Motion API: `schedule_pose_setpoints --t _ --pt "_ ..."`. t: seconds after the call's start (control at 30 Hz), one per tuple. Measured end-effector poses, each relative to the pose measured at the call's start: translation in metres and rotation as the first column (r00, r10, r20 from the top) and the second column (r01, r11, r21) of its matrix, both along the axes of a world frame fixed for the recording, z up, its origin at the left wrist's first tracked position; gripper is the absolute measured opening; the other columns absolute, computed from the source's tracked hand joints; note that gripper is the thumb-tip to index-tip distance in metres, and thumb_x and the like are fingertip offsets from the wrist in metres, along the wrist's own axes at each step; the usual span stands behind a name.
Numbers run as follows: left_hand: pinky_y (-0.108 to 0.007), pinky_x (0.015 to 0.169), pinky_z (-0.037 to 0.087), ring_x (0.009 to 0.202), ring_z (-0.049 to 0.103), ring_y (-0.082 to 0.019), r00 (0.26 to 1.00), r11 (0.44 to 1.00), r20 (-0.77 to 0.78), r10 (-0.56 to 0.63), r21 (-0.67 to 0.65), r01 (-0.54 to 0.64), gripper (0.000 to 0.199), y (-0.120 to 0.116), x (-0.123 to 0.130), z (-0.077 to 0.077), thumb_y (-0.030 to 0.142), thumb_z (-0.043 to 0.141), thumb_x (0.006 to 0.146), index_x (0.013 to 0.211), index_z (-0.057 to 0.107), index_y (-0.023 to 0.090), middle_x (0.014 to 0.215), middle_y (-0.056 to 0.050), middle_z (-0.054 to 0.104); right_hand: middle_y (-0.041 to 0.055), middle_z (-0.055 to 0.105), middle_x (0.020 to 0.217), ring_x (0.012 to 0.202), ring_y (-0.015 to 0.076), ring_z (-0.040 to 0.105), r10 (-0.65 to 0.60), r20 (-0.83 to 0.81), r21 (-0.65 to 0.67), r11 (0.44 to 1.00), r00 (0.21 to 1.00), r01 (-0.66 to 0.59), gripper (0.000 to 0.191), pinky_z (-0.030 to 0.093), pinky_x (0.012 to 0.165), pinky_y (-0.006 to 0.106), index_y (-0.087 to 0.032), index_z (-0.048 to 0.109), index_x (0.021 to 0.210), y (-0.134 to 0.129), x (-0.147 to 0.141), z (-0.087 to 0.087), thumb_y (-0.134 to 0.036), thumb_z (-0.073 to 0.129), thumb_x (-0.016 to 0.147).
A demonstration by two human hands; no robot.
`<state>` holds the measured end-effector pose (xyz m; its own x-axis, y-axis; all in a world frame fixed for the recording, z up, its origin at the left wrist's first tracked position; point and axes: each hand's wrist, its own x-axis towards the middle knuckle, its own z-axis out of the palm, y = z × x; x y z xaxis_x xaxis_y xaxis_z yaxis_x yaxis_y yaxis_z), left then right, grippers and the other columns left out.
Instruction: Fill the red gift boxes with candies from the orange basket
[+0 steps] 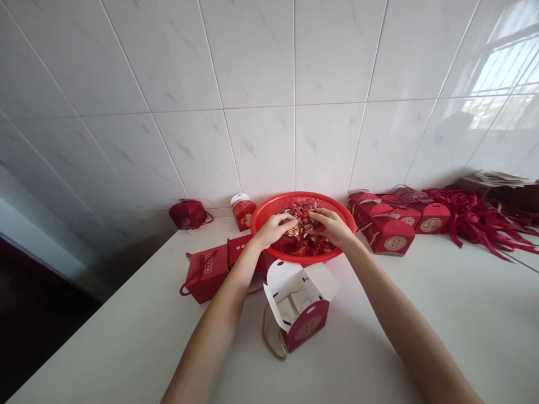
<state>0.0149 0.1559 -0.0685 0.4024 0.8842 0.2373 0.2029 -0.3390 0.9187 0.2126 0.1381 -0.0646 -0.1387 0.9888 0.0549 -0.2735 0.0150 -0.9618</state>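
Note:
A red plastic basket point(303, 197) holds many red and gold wrapped candies point(307, 247). My left hand point(273, 231) reaches over its left side, fingers closed on a red wrapped candy with gold print point(293, 231). In the basket's right half is my right hand point(332, 225), its fingers curled around wrapped candy among the pile; their tips are partly hidden. Between my forearms, in front of the basket, stands an open red gift box point(309, 328) with a white inside and raised flaps. A twine handle point(272, 345) hangs at its left.
Red boxes point(206, 272) lie left of the basket, partly behind my left forearm. Two small boxes stand by the tiled wall, one dark red point(188, 214), one patterned point(243, 213). Several closed boxes point(393, 235) and a heap of red ribbons point(471, 216) are at right. The white table point(138, 336) ends at left.

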Motion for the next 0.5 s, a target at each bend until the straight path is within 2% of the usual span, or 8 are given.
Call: schedule_pose_setpoints --t 0.13,0.23,0.37,0.5 --pt "-0.030 0.077 0.051 0.085 0.060 -0.018 0.998 0.997 0.051 -0.021 -0.079 0.025 0.035 -0.0008 0.0012 0.0016 0.045 0.070 0.077 0.096 0.071 0.016 0.088 -0.003 0.066 0.0026 0.069 0.069 0.065 0.0164 0.067 -0.033 -0.004 -0.002 0.999 0.999 0.033 0.005 0.059 0.062 0.028 -0.019 0.065 0.078 -0.0006 -0.0008 0.0003 -0.016 0.068 0.077" --pt "-0.035 0.085 0.053 0.091 0.063 -0.019 0.996 0.984 0.075 -0.047 -0.170 0.059 0.038 -0.0027 0.0010 0.0031 0.031 0.074 0.074 0.109 0.069 0.018 0.095 -0.004 0.068 0.0032 0.069 0.068 0.065 0.0163 0.067 -0.036 0.000 -0.019 0.999 0.999 0.036 0.009 0.059 0.065 0.029 -0.019 0.063 0.072 0.0007 -0.0007 -0.0014 -0.011 0.064 0.075" --pt "-0.037 0.098 0.048 0.105 0.061 -0.021 0.997 0.994 0.060 0.040 -0.101 -0.033 0.048 -0.0022 0.0003 0.0028 0.015 0.079 0.064 0.111 0.069 0.020 0.113 -0.006 0.067 0.0037 0.070 0.072 0.073 0.0180 0.069 -0.041 -0.028 0.015 0.999 0.999 0.041 0.013 0.058 0.067 0.028 -0.020 0.058 0.065 0.0040 0.0009 -0.0050 -0.016 0.070 0.071" --pt "-0.034 0.081 0.054 0.090 0.064 -0.019 0.991 0.982 0.102 0.083 -0.175 -0.064 0.062 0.0002 0.0005 0.0010 0.014 0.078 0.065 0.125 0.063 0.021 0.105 -0.006 0.067 0.0024 0.070 0.086 0.082 0.0170 0.066 0.009 -0.035 0.116 0.993 0.999 -0.004 0.017 0.055 0.065 0.025 -0.021 0.066 0.076 0.0027 0.0026 -0.0040 -0.031 0.077 0.068"
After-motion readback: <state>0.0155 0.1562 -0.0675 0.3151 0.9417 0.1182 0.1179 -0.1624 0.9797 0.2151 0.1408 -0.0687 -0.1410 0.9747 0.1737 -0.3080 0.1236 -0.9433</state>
